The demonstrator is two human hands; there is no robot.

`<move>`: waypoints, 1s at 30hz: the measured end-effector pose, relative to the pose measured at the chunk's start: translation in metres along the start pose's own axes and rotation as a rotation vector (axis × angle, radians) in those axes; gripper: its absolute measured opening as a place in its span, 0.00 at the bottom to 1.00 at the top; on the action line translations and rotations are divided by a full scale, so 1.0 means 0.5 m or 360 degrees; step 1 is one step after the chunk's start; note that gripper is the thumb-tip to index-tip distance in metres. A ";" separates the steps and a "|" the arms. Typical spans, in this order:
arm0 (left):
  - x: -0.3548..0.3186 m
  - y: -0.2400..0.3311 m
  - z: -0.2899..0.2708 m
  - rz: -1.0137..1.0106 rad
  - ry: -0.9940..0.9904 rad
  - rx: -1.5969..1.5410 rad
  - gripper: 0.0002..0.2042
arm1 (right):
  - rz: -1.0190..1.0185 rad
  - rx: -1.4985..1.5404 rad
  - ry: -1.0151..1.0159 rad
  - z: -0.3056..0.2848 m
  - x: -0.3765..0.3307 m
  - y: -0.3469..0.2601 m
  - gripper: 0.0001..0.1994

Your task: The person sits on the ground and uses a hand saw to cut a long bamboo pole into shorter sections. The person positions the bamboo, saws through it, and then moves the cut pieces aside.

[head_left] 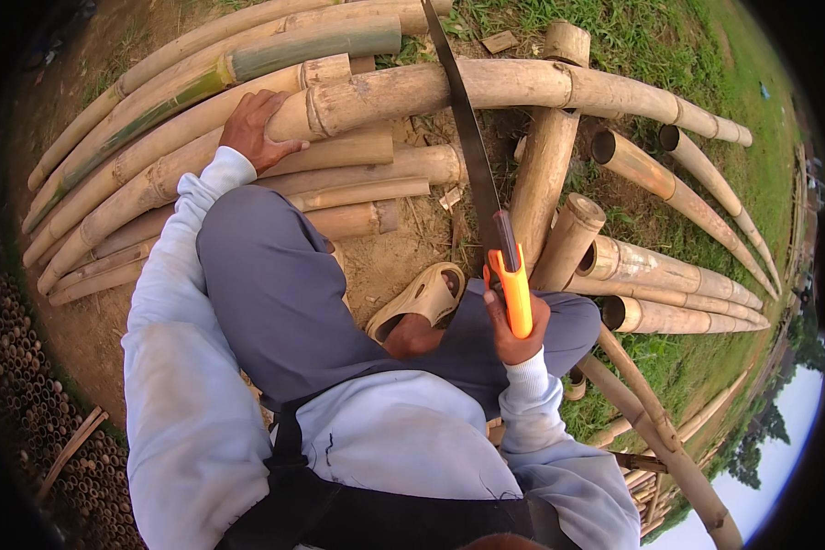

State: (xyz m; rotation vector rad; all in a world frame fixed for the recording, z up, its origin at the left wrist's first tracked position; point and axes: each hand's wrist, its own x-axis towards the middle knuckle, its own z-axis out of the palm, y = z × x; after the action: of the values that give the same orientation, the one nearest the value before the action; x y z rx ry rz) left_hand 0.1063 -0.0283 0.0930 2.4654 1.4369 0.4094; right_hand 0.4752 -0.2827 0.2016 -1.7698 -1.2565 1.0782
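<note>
A long bamboo pole point(522, 84) runs across in front of me, from the left pile to the far right. My left hand point(255, 133) is closed over the pole at left, thumb pointing right along its side. In my right hand point(515, 335), fingers wrap the orange handle of a handsaw point(473, 151). Its long dark blade points away from me and crosses the pole at a steep angle; whether its teeth have cut into the bamboo cannot be made out. An upright bamboo post point(545, 165) stands beneath the pole, right of the blade, and its top rises behind it.
Several bamboo poles point(316, 46) lie stacked at left, one partly green. More cut lengths point(669, 266) spread over grass at right. A short bamboo stump point(577, 220) rises beside the post. My sandalled foot point(417, 312) rests on bare soil. Bundled bamboo ends point(27, 394) fill the lower left.
</note>
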 end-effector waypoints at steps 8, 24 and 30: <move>0.014 0.005 -0.011 0.0010 0.0045 0.0068 0.38 | -0.0002 0.0208 -0.0012 0.008 -0.026 0.049 0.10; 0.000 0.000 -0.011 -0.0038 -0.0026 0.0072 0.38 | 0.0050 0.0121 0.0035 -0.013 -0.092 0.021 0.10; 0.002 -0.003 0.000 0.0013 0.0013 0.0052 0.38 | -0.0074 0.0062 0.0007 0.002 -0.009 0.047 0.09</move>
State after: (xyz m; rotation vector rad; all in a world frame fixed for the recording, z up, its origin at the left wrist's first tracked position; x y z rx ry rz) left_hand 0.1055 -0.0267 0.0926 2.4990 1.4484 0.4015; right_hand 0.4823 -0.2937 0.1817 -1.7047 -1.2596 1.0646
